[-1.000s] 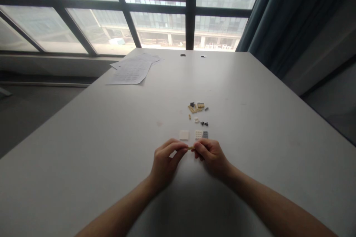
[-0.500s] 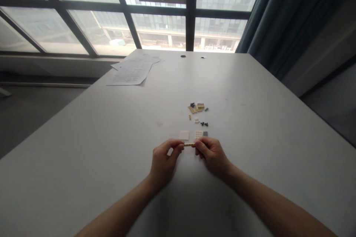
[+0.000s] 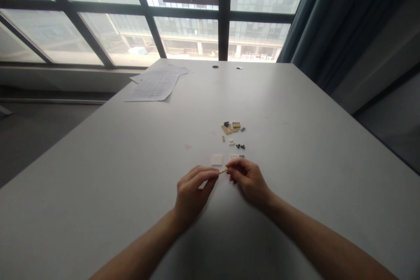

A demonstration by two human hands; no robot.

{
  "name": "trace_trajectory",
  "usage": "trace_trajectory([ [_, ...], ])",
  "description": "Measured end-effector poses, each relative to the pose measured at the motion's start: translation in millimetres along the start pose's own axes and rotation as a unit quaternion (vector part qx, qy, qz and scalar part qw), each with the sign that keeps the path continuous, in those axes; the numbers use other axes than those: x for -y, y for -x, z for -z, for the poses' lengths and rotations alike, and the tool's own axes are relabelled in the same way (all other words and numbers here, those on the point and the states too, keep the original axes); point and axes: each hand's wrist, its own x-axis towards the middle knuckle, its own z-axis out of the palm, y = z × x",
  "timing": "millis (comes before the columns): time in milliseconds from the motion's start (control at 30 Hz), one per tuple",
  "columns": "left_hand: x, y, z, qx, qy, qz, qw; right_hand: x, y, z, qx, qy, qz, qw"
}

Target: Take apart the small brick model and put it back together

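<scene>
Between my two hands is a thin tan building-brick plate (image 3: 223,170), tilted with its right end higher. My left hand (image 3: 196,190) pinches its left end between thumb and fingers. At the other end, my right hand (image 3: 248,178) closes thumb and fingertips on it, covering that part. Just beyond the fingers lie a flat white tile (image 3: 217,159) and a white studded plate (image 3: 234,156), the latter partly hidden by my right hand. A grey piece (image 3: 242,156) touches or nearly touches that plate.
Farther off lie a cluster of tan plates (image 3: 226,129), a small tan piece (image 3: 223,138), a white piece (image 3: 231,142), black pieces (image 3: 240,146) and a grey piece (image 3: 243,129). Printed papers (image 3: 152,87) rest at the white table's (image 3: 131,153) far left, near the windows.
The tan plate has turned from level to slanting, its right end up. My left hand's fingers have stretched over its left end, and my right hand's grip has shifted slightly.
</scene>
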Motion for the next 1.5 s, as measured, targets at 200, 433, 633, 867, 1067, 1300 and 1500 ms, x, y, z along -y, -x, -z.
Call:
trace_trajectory([
  [200,-7.1,-4.7,18.5,0.153,-0.137,-0.244,0.948,4.3,4.4,-3.2,0.013,0.198,0.072,0.978],
  [433,-16.7,-1.9,9.6,0.226,-0.255,-0.263,0.902,5.0,8.5,-9.5,0.061,0.345,0.137,0.926],
  [633,-13.0,3.8,13.8,0.265,-0.211,-0.153,0.928,2.1,10.0,-10.6,0.08,0.396,0.168,0.899],
  [867,-2.8,9.0,22.0,0.287,-0.176,-0.158,0.928,4.5,9.7,-9.5,0.121,0.433,0.191,0.872],
  [1067,10.6,12.3,29.3,0.257,-0.182,-0.121,0.941,6.7,10.0,-8.0,0.09,0.339,0.192,0.917],
  [1300,11.1,8.3,26.9,0.26,-0.155,-0.124,0.945,16.2,-27.4,24.8,-0.038,0.348,0.158,0.923],
  [1500,9.3,5.9,25.9,0.251,-0.138,-0.117,0.951,27.5,-93.0,52.3,-0.051,0.512,0.13,0.848],
])
